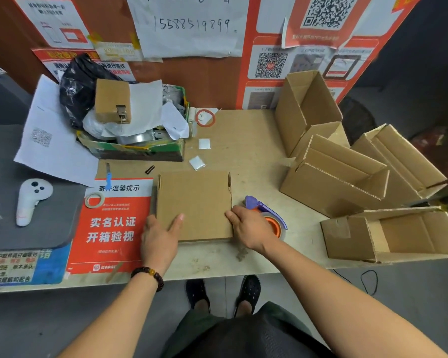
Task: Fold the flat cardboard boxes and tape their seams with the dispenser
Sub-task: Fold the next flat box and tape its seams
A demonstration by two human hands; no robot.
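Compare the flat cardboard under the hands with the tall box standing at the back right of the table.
The flat cardboard lies collapsed on the table; the tall box stands erected with its top open. The flat cardboard has the left hand resting on it and the right hand at its edge; the tall box is untouched. The flat cardboard sits at the near edge, the tall box by the wall. Both are plain brown corrugated cardboard.

Flat box between the hands

The flat box (194, 205) lay between the left hand (158, 239) and right hand (251, 229); the tape dispenser (267, 215) sat just right of the right hand, folded boxes (347, 177) farther right
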